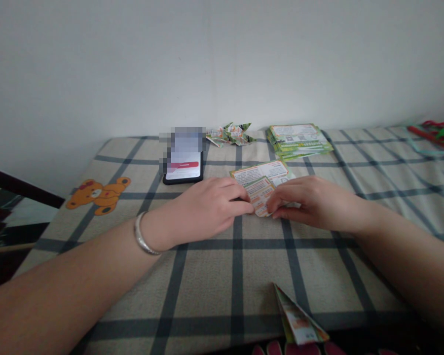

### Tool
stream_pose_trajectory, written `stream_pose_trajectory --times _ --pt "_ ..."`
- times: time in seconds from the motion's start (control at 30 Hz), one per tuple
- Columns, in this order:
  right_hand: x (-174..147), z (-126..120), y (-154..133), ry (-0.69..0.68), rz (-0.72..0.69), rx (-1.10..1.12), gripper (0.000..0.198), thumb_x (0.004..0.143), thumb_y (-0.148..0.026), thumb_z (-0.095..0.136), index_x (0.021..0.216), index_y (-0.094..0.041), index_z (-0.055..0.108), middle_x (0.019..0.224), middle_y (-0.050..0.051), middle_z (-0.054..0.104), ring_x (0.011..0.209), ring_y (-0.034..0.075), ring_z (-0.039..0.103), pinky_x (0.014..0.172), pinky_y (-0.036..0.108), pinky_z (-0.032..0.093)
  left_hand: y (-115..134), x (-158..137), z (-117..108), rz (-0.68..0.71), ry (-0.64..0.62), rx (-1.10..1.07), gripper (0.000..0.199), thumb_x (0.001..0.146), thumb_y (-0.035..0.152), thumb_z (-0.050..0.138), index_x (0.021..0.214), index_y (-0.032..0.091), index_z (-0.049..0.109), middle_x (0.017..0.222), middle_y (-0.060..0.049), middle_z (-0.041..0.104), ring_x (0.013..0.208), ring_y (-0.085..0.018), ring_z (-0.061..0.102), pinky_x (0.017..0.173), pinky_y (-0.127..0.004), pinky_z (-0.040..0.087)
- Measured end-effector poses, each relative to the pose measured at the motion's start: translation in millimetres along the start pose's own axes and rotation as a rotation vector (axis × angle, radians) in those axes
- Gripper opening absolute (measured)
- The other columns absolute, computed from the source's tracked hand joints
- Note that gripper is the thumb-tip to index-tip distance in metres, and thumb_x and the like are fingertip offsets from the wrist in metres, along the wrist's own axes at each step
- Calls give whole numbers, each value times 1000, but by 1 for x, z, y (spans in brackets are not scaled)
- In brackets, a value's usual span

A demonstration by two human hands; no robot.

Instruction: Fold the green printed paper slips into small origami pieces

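Note:
A printed paper leaflet (259, 195) with green edges and a folded-over flap lies on the checked tablecloth between my hands. My left hand (222, 202), a silver bangle on its wrist, has its fingers closed on the left edge of the flap. From the other side, my right hand (299, 199) pinches the lower right edge between thumb and fingers. Behind the leaflet sits a stack of similar leaflets (299, 138). Close to the front table edge stands a folded paper triangle (299, 318), apart from both hands.
A phone (184, 165) with a lit screen leans near the wall, left of some folded paper pieces (231, 134). An orange bear picture (98, 195) is at the left table side. Red and green items (438, 134) lie far right. The wall (222, 64) closes off the back.

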State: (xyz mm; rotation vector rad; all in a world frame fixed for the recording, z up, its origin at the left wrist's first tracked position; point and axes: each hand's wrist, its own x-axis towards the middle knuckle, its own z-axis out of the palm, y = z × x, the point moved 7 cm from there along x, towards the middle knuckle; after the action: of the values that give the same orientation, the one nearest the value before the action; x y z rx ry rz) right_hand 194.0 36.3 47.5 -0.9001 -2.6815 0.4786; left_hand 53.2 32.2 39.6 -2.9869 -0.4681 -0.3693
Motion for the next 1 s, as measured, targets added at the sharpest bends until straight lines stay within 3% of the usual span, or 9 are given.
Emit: stream_pose_trajectory --times 0.33,0.47,0.57,0.73,0.9,1.0 --pt "2 -3 -4 -11 -6 206 7 90 -25 62 91 -21 67 85 0 72 76 10 65 66 21 46 -2 0 0 -41 -25 4 27 88 15 54 111 19 67 106 -7 68 107 -24 58 94 -41 51" --pt "3 -5 9 125 125 196 13 88 -31 64 91 -19 60 82 1 70 71 12 64 62 23 47 -2 0 0 -38 -27 -8 28 89 15 53 113 21 66 108 -5 67 104 -24 58 94 -42 51" --pt "4 -5 10 189 91 85 13 90 -31 62 86 -19 59 78 0 67 68 13 62 60 24 47 -4 -1 0 -46 -29 -35 32 89 14 53 117 23 65 111 -5 66 105 -24 58 95 -42 50" --pt "2 -9 0 248 -81 -64 12 93 -27 59 98 -21 68 120 9 65 104 19 65 86 32 53 -8 -3 1 -67 -32 -76 37 88 12 52 119 27 65 114 -4 64 109 -23 57 100 -42 47" --pt "-2 -9 -8 208 -180 -200 25 91 -30 64 114 -27 69 131 6 62 110 20 65 91 33 54 -11 -5 3 -105 -36 -64 37 90 15 50 121 30 65 118 -6 61 112 -24 55 100 -45 47" --pt "-1 -6 -6 162 -158 -290 28 91 -31 62 119 -28 68 136 5 60 114 22 64 94 35 54 -11 -5 3 -96 -31 -64 39 89 14 51 122 31 64 120 -5 60 114 -23 55 103 -44 45"
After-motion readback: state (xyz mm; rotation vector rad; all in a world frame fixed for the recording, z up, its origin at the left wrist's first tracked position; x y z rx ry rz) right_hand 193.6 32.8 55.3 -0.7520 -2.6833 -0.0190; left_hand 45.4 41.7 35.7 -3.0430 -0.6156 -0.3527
